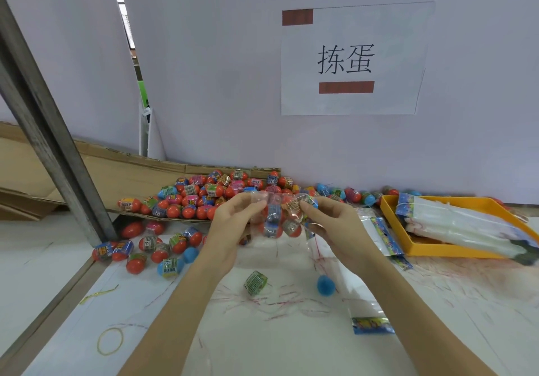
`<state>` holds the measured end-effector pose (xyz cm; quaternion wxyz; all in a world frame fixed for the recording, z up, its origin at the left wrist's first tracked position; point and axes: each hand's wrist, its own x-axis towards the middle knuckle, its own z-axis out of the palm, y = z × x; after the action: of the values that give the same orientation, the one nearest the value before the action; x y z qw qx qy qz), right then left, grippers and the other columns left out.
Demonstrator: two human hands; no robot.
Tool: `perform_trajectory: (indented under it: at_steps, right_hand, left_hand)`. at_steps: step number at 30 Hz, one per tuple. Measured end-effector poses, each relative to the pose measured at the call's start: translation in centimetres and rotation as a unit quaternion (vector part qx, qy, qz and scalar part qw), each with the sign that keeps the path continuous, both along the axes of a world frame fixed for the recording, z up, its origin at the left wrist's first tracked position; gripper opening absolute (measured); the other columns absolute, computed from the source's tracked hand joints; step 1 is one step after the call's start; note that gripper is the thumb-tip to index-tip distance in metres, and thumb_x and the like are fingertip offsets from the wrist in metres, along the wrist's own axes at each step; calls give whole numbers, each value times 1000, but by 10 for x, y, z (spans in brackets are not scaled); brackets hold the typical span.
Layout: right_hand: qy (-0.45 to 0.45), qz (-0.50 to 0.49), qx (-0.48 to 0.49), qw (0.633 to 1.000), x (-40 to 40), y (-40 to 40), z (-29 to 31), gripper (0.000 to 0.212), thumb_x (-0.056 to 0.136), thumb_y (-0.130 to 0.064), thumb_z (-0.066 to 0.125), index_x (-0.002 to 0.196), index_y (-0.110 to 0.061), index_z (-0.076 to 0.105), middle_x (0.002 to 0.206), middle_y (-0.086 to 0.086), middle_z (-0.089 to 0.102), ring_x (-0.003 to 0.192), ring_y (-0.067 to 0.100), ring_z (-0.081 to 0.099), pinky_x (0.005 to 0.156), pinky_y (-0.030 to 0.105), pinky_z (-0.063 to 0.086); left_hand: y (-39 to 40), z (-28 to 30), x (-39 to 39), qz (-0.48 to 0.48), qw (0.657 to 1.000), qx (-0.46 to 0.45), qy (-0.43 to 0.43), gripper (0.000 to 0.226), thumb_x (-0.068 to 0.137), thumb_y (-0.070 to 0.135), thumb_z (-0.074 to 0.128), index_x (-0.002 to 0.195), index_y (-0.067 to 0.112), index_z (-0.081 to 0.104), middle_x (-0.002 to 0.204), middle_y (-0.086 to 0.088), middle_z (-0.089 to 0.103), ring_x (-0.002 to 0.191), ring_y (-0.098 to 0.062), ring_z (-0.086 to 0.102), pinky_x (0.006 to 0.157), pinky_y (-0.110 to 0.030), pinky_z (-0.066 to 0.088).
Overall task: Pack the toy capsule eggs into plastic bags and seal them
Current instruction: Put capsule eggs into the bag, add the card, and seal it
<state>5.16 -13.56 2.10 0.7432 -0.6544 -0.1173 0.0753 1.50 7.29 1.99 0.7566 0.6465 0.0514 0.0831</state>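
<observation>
Bagged eggs, egg pile behind, tray right

My one view comes from the head, close above the white desk, facing forward and down toward its far edge, where the pale wall rises.

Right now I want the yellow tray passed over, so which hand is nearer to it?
Right. The right hand pinches the bag of eggs just left of the yellow tray; the left hand grips the bag's far side, farther away.
</observation>
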Motion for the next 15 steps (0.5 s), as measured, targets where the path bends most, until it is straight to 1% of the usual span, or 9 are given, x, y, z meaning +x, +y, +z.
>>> perform_trajectory:
  at_steps: [2, 4, 6, 7, 9, 11, 13, 15]
  right_hand:
    - [20, 6, 13, 1000, 0, -1, 1, 20, 95, -26, 70, 107, -12, 77, 102, 5, 80, 93, 16, 77, 79, 22, 60]
    - [30, 0, 14, 999, -1, -2, 3, 19, 95, -26, 70, 108, -13, 77, 101, 4, 80, 90, 14, 76, 75, 20, 58]
    - [37, 4, 21, 999, -2, -1, 3, 18, 95, -25, 70, 108, -14, 77, 103, 5, 80, 89, 15, 77, 72, 19, 58]
    - [37, 6, 24, 999, -2, -1, 3, 18, 94, -27, 71, 106, -16, 78, 103, 5, 80, 89, 15, 77, 72, 20, 58]
    - [27, 1, 20, 999, -3, 0, 4, 19, 89, -36, 73, 99, -23, 81, 102, 4, 80, 85, 13, 75, 71, 19, 57]
    - [5, -20, 19, 1000, -4, 0, 3, 23, 84, -44, 72, 94, -26, 82, 100, 3, 80, 85, 11, 74, 71, 18, 57]
    - [-19, -46, 27, 998, -4, 3, 0, 22, 86, -43, 71, 91, -24, 82, 97, 5, 79, 86, 13, 73, 76, 20, 58]
    - [-20, -64, 38, 997, -2, 6, -6, 19, 94, -35, 70, 93, -20, 81, 100, 10, 78, 93, 22, 73, 87, 30, 59]
  left_hand:
    - [2, -1, -1, -8, 1000, -3, -5, 23, 87, 28, 81, 101, 10, 76, 77, 6, 70, 74, -11, 67, 69, -27, 55]
    - [2, -1, -2, -8, 1000, 4, -8, 35, 82, 36, 84, 97, 6, 75, 78, 1, 69, 77, -18, 64, 78, -35, 52]
    - [1, -1, -2, -3, 1000, 15, -10, 38, 84, 37, 84, 95, 2, 73, 77, -4, 69, 79, -25, 59, 79, -43, 50]
    - [1, -1, -2, 0, 1000, 19, -10, 36, 84, 37, 83, 93, 3, 74, 79, -7, 72, 80, -27, 61, 80, -44, 52]
    - [3, -1, -2, 0, 1000, 26, -15, 29, 82, 36, 83, 88, 8, 76, 87, -12, 76, 82, -25, 68, 81, -41, 59]
    - [5, -1, -1, -7, 999, 25, -20, 25, 84, 32, 83, 88, 9, 77, 87, -10, 76, 79, -18, 69, 76, -34, 59]
    - [6, 0, 1, -10, 999, 25, -25, 18, 88, 27, 82, 87, 10, 76, 82, -3, 74, 72, -10, 66, 68, -28, 56]
    - [7, -1, 2, -16, 999, 34, -28, 14, 91, 24, 79, 81, 16, 74, 80, 0, 72, 70, -8, 64, 64, -24, 54]
